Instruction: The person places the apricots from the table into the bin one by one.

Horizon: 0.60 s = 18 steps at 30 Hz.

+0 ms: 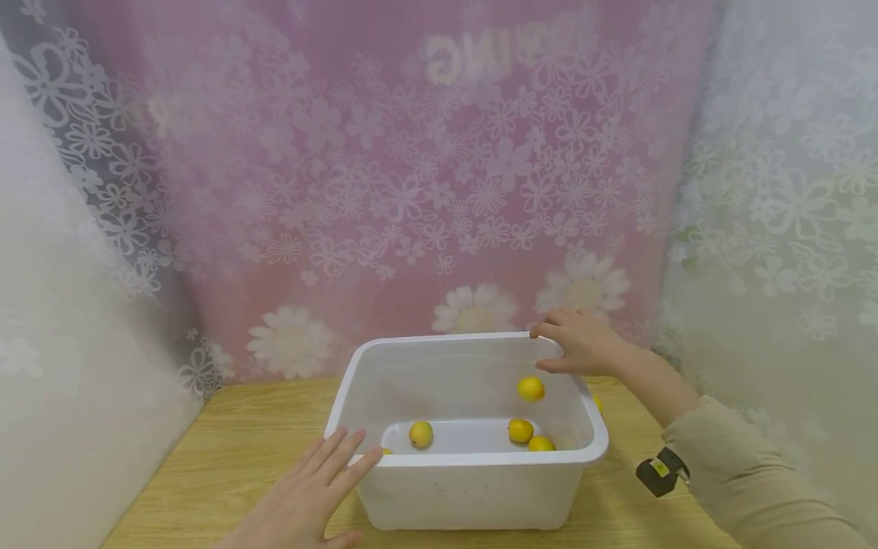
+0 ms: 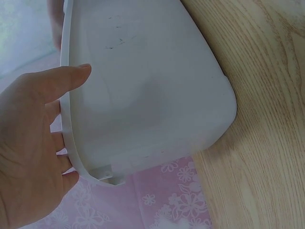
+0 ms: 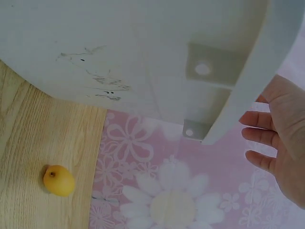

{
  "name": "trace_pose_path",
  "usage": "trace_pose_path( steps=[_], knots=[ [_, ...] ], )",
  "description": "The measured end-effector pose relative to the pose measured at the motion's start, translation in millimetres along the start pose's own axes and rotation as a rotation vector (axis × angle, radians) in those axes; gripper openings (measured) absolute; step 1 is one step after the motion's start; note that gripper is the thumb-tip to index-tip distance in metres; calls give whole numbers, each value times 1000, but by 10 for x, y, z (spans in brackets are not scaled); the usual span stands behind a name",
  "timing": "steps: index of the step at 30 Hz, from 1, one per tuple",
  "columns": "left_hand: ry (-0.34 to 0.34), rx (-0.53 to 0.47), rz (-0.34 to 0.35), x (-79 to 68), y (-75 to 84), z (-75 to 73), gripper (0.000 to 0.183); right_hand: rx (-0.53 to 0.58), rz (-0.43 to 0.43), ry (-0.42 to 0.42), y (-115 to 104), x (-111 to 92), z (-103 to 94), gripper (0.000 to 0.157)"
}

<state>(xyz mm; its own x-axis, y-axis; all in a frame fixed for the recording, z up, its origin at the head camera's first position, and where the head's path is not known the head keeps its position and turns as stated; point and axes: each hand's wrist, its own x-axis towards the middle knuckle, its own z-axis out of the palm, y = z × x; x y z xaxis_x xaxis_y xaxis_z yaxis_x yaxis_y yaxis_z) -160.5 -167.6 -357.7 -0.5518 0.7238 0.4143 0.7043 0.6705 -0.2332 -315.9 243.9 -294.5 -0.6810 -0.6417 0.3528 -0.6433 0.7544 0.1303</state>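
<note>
A white plastic tub [image 1: 473, 496] stands on the wooden table, with several yellow lemons inside. One lemon [image 1: 531, 389] is just below my right hand [image 1: 583, 343], higher than the others and apart from the fingers. That hand reaches over the tub's back right corner, its fingers loosely extended and nothing in them. Lower in the tub are a greener lemon [image 1: 421, 435] and a pair on the right, one of them a lemon [image 1: 520, 430] beside the wall. My left hand [image 1: 309, 480] is at the front left corner, fingers spread at the rim [image 2: 66, 124], thumb outside.
Outside the tub, to its right, a lemon [image 3: 59, 180] lies on the wooden table [image 1: 240, 442]. Flower-patterned curtains [image 1: 411, 191] hang behind and at both sides. A black device [image 1: 661, 471] is strapped at the right wrist.
</note>
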Motion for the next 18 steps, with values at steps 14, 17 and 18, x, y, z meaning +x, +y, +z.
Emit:
trace_pose_path(
  steps=[14,17,18],
  knots=[
    [35,10,11,1,-6,12,85,3,24,100,194,-223,26,35],
    [42,15,16,-1,-10,18,82,-6,19,154,247,-316,76,33],
    [41,15,16,-1,-12,18,81,-15,19,171,263,-346,103,32]
  ],
)
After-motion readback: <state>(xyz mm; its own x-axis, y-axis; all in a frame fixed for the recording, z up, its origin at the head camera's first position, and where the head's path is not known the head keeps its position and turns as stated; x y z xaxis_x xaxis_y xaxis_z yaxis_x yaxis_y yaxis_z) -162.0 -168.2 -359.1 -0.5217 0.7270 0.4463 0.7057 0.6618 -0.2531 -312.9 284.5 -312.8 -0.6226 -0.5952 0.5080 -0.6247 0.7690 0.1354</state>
